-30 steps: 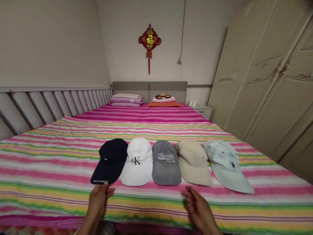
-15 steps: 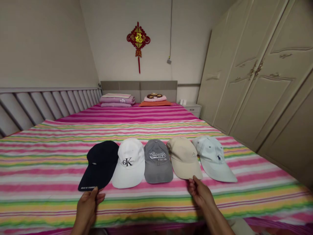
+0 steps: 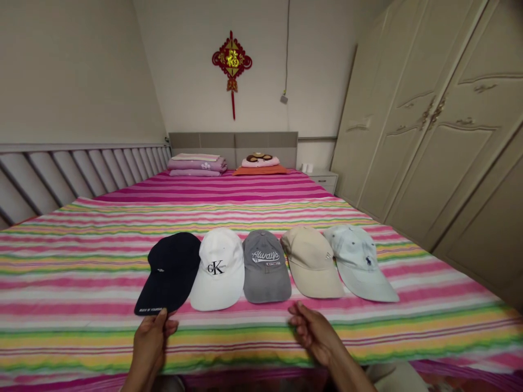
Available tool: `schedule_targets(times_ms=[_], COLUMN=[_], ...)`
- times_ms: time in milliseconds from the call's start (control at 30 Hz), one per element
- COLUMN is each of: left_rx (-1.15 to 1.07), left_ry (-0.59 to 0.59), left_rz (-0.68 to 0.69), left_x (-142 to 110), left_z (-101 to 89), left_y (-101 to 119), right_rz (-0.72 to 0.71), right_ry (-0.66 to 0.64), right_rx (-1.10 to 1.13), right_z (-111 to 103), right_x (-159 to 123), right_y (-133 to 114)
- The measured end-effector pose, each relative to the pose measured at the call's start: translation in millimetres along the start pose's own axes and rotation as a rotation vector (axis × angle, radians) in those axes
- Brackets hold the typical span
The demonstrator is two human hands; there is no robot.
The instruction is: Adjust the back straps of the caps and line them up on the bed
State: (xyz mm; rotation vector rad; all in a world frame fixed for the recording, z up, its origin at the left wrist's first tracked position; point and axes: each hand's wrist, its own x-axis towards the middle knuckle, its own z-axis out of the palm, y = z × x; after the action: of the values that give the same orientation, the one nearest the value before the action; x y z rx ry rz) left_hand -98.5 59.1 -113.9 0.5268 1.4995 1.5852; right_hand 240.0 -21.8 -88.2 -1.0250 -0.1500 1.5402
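Five baseball caps lie in a row on the striped bed [image 3: 368, 332], brims toward me: a navy cap [image 3: 171, 272], a white cap [image 3: 218, 269], a grey cap [image 3: 265, 267], a beige cap [image 3: 312, 264] and a pale blue cap [image 3: 359, 261]. My left hand [image 3: 152, 340] is at the navy cap's brim, thumb on its front edge and fingers curled beneath. My right hand [image 3: 312, 329] hovers over the sheet just in front of the grey and beige caps. Its fingers are loosely bent and hold nothing.
Folded purple bedding [image 3: 196, 164] and a pink and orange pillow stack [image 3: 260, 164] lie at the headboard. A padded panel [image 3: 61, 174] lines the left wall. A wardrobe [image 3: 441, 130] fills the right side, with a white nightstand [image 3: 324, 179] beside it. A red knot ornament [image 3: 231, 60] hangs above.
My right hand has drawn back and to the left, from the beige cap's brim to the sheet in front of the grey cap. My left hand stays at the navy brim.
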Motion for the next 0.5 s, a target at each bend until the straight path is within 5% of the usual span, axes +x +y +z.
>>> schedule_targets(times_ms=[233,500], left_rx=[-0.002,0.021], left_ry=[-0.028,-0.063], left_rz=[0.021,0.055], left_x=[1.1,4.5], left_z=[0.2,-5.2], left_y=[-2.9,-7.5], right_rz=[0.123,0.063], right_ry=[0.033,0.097], right_rx=[0.127,0.2], right_z=[37.1,36.1], right_x=[14.6,16.1], right_y=[10.2,8.5])
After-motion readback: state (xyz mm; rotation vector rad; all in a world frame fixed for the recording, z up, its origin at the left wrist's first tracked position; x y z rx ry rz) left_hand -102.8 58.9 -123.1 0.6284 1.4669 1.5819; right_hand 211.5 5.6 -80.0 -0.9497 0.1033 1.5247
